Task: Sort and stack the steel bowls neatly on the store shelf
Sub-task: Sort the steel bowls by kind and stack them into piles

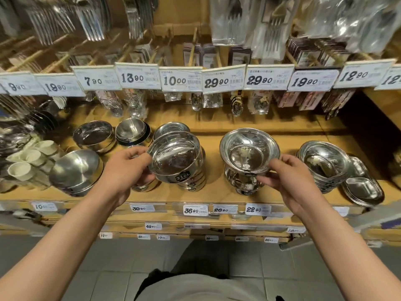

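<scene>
The wooden shelf [217, 192] runs across the middle of the frame, its front edge lined with price tags [195, 210]. At centre stands a stack of steel bowls [193, 179]; your left hand [128, 170] grips the tilted bowl [173, 155] at its top (a dark label reads 316L), fingers curled round the left rim. Right of centre, your right hand [286, 177] pinches the flared bowl [249, 148] topping a second polished stack [243, 183]. At the right edge, nested bowls [323, 161] sit just beside oval steel trays [362, 190]. At left, cream cups [28, 159] lie on their sides. Packaged cutlery [234, 20] hanging along the top is too blurred to make out.
</scene>
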The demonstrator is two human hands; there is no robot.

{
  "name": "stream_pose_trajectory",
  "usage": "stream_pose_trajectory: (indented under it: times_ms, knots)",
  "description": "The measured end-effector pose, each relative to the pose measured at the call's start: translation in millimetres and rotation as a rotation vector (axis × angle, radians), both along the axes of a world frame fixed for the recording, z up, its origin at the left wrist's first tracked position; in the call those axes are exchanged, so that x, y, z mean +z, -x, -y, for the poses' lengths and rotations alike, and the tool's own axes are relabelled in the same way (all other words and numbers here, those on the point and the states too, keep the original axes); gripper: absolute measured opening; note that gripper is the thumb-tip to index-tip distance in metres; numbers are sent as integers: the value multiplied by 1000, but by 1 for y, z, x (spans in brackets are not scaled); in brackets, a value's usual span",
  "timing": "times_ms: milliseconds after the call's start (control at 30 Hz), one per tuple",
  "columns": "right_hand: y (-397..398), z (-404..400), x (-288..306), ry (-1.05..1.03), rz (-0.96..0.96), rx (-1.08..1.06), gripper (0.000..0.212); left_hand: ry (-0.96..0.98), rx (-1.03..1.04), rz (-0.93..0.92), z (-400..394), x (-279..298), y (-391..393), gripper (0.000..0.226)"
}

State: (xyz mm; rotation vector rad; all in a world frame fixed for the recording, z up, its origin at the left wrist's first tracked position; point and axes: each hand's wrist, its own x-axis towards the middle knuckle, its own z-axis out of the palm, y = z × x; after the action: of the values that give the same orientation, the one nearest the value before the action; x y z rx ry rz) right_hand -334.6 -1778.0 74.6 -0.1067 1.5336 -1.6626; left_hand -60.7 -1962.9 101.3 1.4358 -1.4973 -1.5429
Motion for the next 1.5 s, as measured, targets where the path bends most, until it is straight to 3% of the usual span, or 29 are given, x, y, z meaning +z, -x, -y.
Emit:
stream_pose_trajectory:
  times_ms: [233,467,633,800,1033,1167,1267,1400,1500]
  knots:
    - [-47,13,26,1,-27,33,10,-7,79,-19,31,11,-86,22]
    - [-121,68,41,-7,-11,54,10,-26,269,-46,69,24,-178,17]
    - [-172,111,41,-10,-62,160,14,-50,267,-64,89,22,-223,25]
    - [-190,120,36,-1,-47,80,15,-57,219,-47,103,16,-241,23]
    - [-156,55,31,-70,-92,-139,5,-73,4,-90,104,14,-187,21]
    - [-108,6,36,-145,-154,-279,15,-72,-146,-111,87,18,-130,32]
    - [-69,-27,42,-113,-195,-356,20,-71,-222,-114,68,18,-86,26]
    - [-14,-60,45,-86,-232,-379,22,-17,-314,-72,38,14,-30,42]
    - [37,-83,39,-110,-250,-362,15,-9,-365,-42,11,10,16,32]
